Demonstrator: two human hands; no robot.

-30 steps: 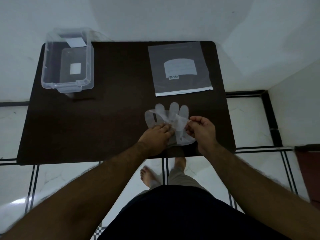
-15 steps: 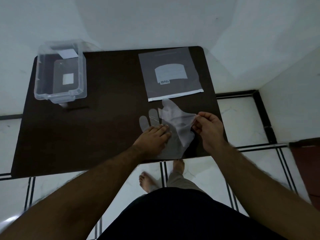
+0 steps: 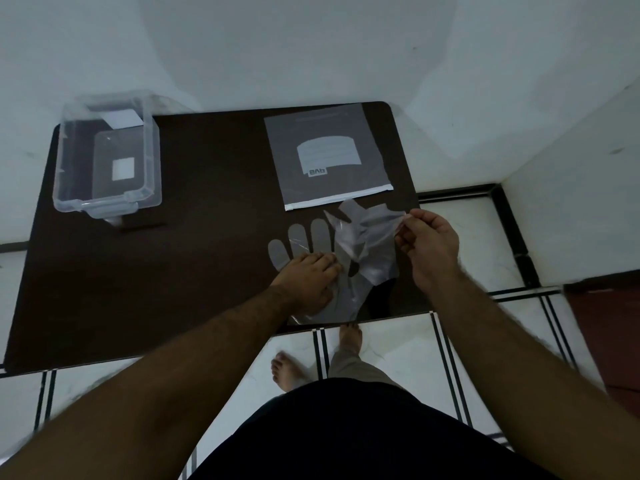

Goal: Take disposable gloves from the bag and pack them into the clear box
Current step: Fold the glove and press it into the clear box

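— Gloves [image 3: 367,244]: where are they, and what are your hands doing?

— Near the front edge of the tabletop [image 3: 207,271], toward its right side, just in front of the bag [image 3: 329,157]. My left hand [image 3: 308,278] lies flat with fingers spread, pinning the lower glove. My right hand [image 3: 427,244] is pinched shut on a thin edge of the upper one, lifting it off.

— How will it handle?

— Almost weightless, I'd judge, floppy, clingy film that sticks to its neighbour and could tear. Best taken by the cuff or an edge, peeled slowly.

— And the clear box [image 3: 107,157]?

— Back-left corner, open, well apart from the gloves.
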